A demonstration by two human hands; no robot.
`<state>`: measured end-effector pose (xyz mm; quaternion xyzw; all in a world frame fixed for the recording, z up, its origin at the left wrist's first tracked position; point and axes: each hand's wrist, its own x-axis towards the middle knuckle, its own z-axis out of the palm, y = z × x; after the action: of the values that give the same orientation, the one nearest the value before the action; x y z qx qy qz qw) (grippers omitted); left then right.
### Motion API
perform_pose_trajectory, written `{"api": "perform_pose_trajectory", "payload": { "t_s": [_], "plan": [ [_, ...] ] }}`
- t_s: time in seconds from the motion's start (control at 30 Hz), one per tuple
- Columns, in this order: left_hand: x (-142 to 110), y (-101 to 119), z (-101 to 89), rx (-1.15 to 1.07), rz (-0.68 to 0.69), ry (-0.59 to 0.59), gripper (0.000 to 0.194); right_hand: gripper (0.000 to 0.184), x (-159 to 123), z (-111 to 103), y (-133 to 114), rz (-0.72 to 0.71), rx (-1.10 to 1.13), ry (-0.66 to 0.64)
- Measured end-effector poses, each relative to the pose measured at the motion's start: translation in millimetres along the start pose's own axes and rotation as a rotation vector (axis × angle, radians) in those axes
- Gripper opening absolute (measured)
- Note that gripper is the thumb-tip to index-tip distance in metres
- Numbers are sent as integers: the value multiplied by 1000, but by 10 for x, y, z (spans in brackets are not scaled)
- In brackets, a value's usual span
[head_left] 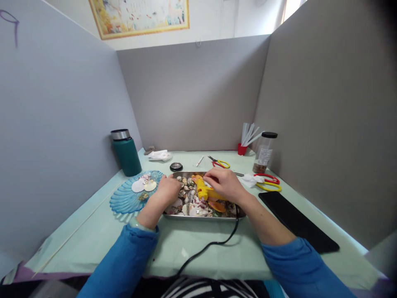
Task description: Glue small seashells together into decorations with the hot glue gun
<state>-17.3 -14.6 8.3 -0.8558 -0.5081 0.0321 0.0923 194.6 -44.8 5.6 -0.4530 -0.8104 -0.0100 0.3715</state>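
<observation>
A metal tray [198, 217] full of seashells [189, 196] lies in front of me. Across the shells rests a yellow glue gun [203, 191], its black cord [214, 243] running over the tray's front edge. My right hand [226, 183] is above the glue gun, thumb and fingers pinched; what they hold, if anything, is too small to name. At the tray's left end is my left hand [169, 190], its fingers curled and partly hidden, their contents out of sight. Beside it, a blue scalloped plate [122, 198] carries flat pale shells [144, 185] and a small greenish piece [143, 196].
A green bottle [126, 155] stands back left. Behind the tray lie a black round lid [176, 167], a white packet [159, 155] and pliers [221, 162]. On the right are scissors [268, 182], a clear jar [263, 155], a red cup of glue sticks [242, 149] and a black slab [297, 221].
</observation>
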Motion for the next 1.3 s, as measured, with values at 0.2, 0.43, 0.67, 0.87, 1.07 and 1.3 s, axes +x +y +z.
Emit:
{"api": "perform_pose_trajectory", "payload": {
  "t_s": [0.2,0.43,0.67,0.87,1.07,1.3],
  "plan": [
    [9,-103,25,-82,-1,90,15,22,-18,-1,12,6,1,18],
    [39,-157,-4,-642,15,183,11,23,-25,7,-9,23,1,8],
    [-1,-38,-12,-1249,140,14,15,18,-28,20,-79,-69,67,13],
    [77,-94,70,-997,37,111,15,13,-29,58,-71,-101,62,21],
    [114,-111,112,-906,-38,176,14,12,-28,75,-38,-108,63,23],
    [7,34,-44,-1250,32,87,15,12,-34,75,-69,-102,62,39]
  ]
}}
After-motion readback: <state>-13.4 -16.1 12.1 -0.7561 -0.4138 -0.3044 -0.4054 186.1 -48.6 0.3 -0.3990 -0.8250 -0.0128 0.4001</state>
